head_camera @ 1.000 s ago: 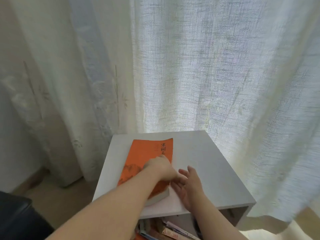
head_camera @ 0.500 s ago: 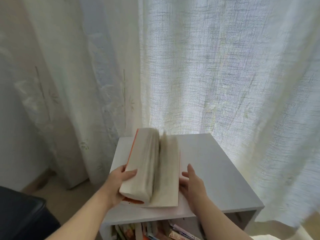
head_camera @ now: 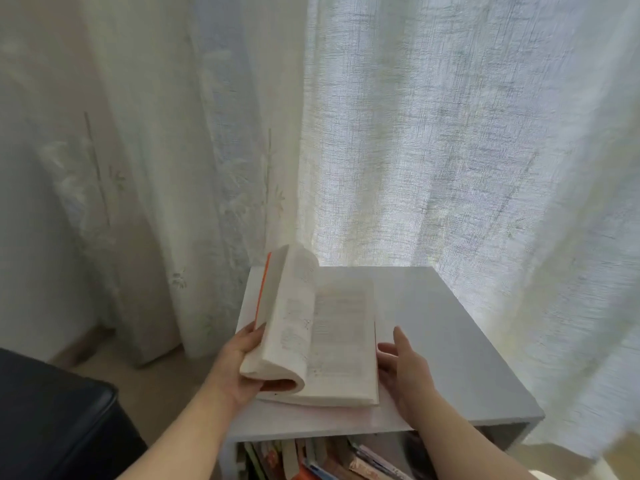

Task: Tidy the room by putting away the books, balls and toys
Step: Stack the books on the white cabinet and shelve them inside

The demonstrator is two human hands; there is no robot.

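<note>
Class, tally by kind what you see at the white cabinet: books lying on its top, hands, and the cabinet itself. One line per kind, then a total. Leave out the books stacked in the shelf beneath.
Open book on the top: 1
Hands: 2, the left hand gripping the book's pages, the right hand open beside it
White cabinet: 1
Total: 4
</note>
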